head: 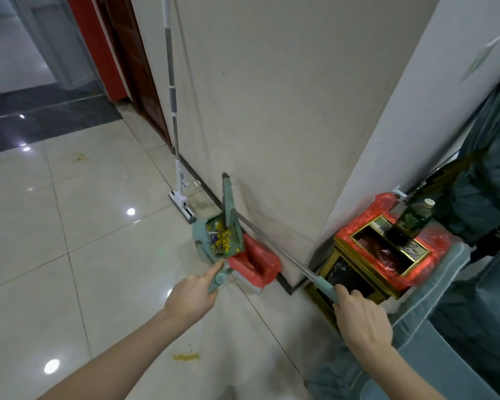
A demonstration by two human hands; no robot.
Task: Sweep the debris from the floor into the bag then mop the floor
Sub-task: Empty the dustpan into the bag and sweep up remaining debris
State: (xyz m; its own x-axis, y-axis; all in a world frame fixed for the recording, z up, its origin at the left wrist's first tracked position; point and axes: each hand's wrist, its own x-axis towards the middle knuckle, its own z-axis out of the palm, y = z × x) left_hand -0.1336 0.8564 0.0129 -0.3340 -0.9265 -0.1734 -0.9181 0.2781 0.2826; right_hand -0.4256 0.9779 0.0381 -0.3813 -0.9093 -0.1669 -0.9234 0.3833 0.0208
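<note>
Two hands busy; left hand [192, 295] grips teal dustpan handle [218, 280], index finger extended along it; dustpan [218, 236] tilted over red-lined bin [256, 262] by wall, holds yellow + mixed debris [223, 238]; right hand [362, 320] curled round teal grip of broom [272, 243], broom head up against wall above dustpan; mop [172, 111] leans on wall, head on floor [70, 226]; yellow bits [185, 356] on tile nr left forearm; gold bin w/ red liner [387, 249] at corner, bottle [413, 219] on it.
</note>
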